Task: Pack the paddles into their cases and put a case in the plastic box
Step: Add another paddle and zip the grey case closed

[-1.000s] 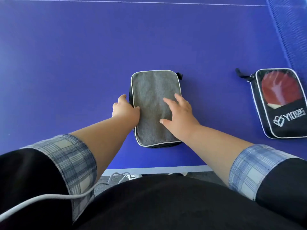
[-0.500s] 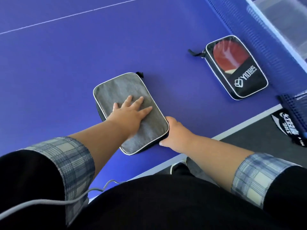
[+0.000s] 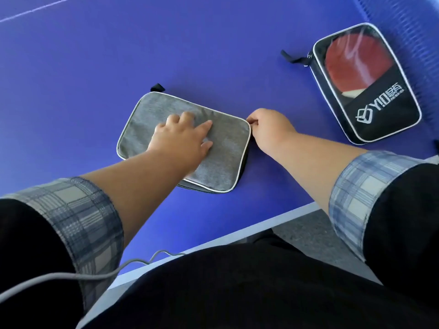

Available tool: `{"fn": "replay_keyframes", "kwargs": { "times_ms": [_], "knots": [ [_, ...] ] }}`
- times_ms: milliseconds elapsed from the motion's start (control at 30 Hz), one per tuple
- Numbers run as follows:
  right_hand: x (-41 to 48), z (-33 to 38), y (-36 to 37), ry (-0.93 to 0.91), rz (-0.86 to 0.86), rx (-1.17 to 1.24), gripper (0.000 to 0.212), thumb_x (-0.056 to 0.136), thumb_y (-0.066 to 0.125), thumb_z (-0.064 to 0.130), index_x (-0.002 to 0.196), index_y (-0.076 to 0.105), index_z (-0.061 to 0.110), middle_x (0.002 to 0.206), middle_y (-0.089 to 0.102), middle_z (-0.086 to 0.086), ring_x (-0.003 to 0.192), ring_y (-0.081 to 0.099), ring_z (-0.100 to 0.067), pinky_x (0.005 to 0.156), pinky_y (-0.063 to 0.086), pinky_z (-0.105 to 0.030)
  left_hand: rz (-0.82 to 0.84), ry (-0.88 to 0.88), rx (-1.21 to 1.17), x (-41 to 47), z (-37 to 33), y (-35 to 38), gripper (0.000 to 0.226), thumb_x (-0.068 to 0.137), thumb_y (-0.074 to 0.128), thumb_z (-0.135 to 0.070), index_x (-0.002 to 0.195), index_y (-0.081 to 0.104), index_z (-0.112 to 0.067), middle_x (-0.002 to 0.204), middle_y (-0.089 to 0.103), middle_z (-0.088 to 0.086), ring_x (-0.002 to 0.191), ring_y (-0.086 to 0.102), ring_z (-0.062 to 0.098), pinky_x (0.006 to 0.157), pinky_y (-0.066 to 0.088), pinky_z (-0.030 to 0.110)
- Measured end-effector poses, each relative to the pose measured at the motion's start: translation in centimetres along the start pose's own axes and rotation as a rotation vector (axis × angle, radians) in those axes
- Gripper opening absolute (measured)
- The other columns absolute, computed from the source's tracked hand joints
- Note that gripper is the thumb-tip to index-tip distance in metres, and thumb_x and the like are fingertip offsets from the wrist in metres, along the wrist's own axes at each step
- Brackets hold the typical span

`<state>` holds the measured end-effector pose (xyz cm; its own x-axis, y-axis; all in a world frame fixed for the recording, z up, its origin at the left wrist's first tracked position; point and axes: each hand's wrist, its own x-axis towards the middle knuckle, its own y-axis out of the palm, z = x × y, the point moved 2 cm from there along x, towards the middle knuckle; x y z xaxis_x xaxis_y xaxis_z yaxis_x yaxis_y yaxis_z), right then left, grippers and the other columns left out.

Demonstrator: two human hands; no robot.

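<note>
- The left hand (image 3: 183, 136) lies flat, fingers straight, pressing the soft grey cloth case (image 3: 225, 157) on the blue table (image 3: 71, 79).
- The right hand (image 3: 270, 129) pinches its corner, probably zipping it.
- Next: close it all the way round.

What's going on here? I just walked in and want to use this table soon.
A person is packing table-tennis paddles. Their left hand presses flat on a grey case lying on the blue table, while the right hand pinches at the case's far right corner, seemingly working the zip. A black case with a red paddle showing through its clear window lies apart to the right. No plastic box is in view.
</note>
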<state>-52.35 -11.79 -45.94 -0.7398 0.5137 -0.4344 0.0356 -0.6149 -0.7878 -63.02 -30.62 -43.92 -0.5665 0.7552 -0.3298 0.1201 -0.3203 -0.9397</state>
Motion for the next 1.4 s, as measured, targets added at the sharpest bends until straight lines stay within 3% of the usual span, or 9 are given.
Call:
{"fn": "replay_keyframes", "kwargs": {
  "times_ms": [100, 200, 567, 700, 833, 933, 1067, 1267, 1400],
  "knots": [
    [1.7, -0.4, -0.6, -0.065, 0.033, -0.096, 0.022, 0.089, 0.045, 0.013, 0.082, 0.065, 0.011, 0.081, 0.063, -0.008, 0.074, 0.056, -0.035, 0.056, 0.041, -0.034, -0.090, 0.161, -0.015, 0.8, -0.5, 0.7, 0.057, 0.096, 0.026, -0.050, 0.152, 0.027, -0.036, 0.159, 0.023, 0.004, 0.144, 0.016, 0.031, 0.118, 0.011, 0.054],
    [1.7, -1.0, -0.5, -0.117, 0.020, -0.129, 0.026, 0.089, 0.044, 0.008, 0.064, 0.041, 0.015, 0.075, 0.043, -0.003, 0.062, 0.039, -0.027, 0.049, 0.024, -0.032, -0.071, 0.215, -0.122, 1.1, 0.0, 1.6, 0.057, 0.097, 0.025, -0.044, 0.154, 0.024, -0.037, 0.164, 0.018, 0.003, 0.150, 0.006, 0.028, 0.120, 0.001, 0.054],
    [-4.7, -3.1, 2.1, -0.121, 0.008, -0.035, 0.023, 0.101, 0.047, 0.024, 0.085, 0.055, 0.010, 0.088, 0.056, -0.006, 0.072, 0.053, -0.030, 0.062, 0.046, -0.043, -0.107, 0.195, -0.150, 1.0, -0.2, 2.1, 0.053, 0.098, 0.028, -0.041, 0.150, 0.032, -0.039, 0.162, 0.024, 0.000, 0.150, 0.008, 0.027, 0.120, 0.001, 0.054],
    [-8.5, -2.1, 5.1, -0.144, 0.056, 0.006, 0.027, 0.099, 0.047, 0.020, 0.073, 0.042, 0.023, 0.075, 0.044, 0.005, 0.065, 0.045, -0.023, 0.050, 0.030, -0.033, -0.084, 0.186, -0.121, 1.2, -0.2, 1.9, 0.054, 0.099, 0.024, -0.043, 0.152, 0.026, -0.040, 0.163, 0.020, 0.000, 0.150, 0.005, 0.026, 0.120, 0.002, 0.055],
    [-10.1, -2.2, 5.9, -0.083, 0.019, 0.006, 0.018, 0.102, 0.042, 0.025, 0.088, 0.048, 0.014, 0.074, 0.050, 0.000, 0.066, 0.049, -0.028, 0.055, 0.037, -0.038, -0.045, 0.137, -0.061, 1.0, -0.4, 2.0, 0.055, 0.099, 0.016, -0.047, 0.154, 0.019, -0.040, 0.164, 0.017, 0.000, 0.150, 0.006, 0.027, 0.119, 0.008, 0.056],
    [-9.0, -3.2, 3.9, -0.022, -0.044, -0.043, 0.013, 0.100, 0.038, 0.025, 0.097, 0.049, 0.018, 0.081, 0.060, -0.003, 0.073, 0.057, -0.032, 0.061, 0.048, -0.043, -0.016, 0.045, 0.010, 0.7, -0.8, 1.7, 0.061, 0.095, 0.009, -0.060, 0.153, 0.018, -0.041, 0.160, 0.026, 0.002, 0.143, 0.021, 0.031, 0.111, 0.026, 0.055],
    [-6.0, -4.1, 1.4, 0.050, -0.139, -0.060, 0.007, 0.093, 0.041, 0.017, 0.093, 0.047, 0.021, 0.078, 0.054, 0.001, 0.073, 0.054, -0.029, 0.055, 0.040, -0.037, 0.001, -0.023, 0.073, 0.2, -1.4, 1.4, 0.076, 0.085, 0.004, -0.077, 0.150, 0.020, -0.041, 0.142, 0.039, 0.007, 0.122, 0.037, 0.033, 0.099, 0.032, 0.050],
    [-2.5, -4.6, -0.6, 0.045, -0.152, -0.027, 0.010, 0.090, 0.043, 0.018, 0.095, 0.051, 0.020, 0.087, 0.060, -0.003, 0.081, 0.056, -0.030, 0.064, 0.045, -0.041, -0.036, 0.584, 0.057, -0.3, -3.2, 1.7, 0.067, 0.093, 0.012, -0.062, 0.155, 0.001, -0.041, 0.166, -0.002, 0.003, 0.151, -0.002, 0.028, 0.121, -0.005, 0.049],
    [-1.1, -4.6, -1.5, -0.020, -0.154, -0.018, 0.013, 0.092, 0.044, 0.020, 0.099, 0.054, 0.017, 0.093, 0.062, -0.005, 0.087, 0.058, -0.032, 0.072, 0.049, -0.045, -0.025, 0.549, 0.023, 1.1, -4.9, 1.9, 0.073, 0.090, 0.013, -0.066, 0.155, -0.005, -0.038, 0.166, -0.012, 0.002, 0.151, -0.008, 0.027, 0.121, 0.000, 0.052]
  ]
}}
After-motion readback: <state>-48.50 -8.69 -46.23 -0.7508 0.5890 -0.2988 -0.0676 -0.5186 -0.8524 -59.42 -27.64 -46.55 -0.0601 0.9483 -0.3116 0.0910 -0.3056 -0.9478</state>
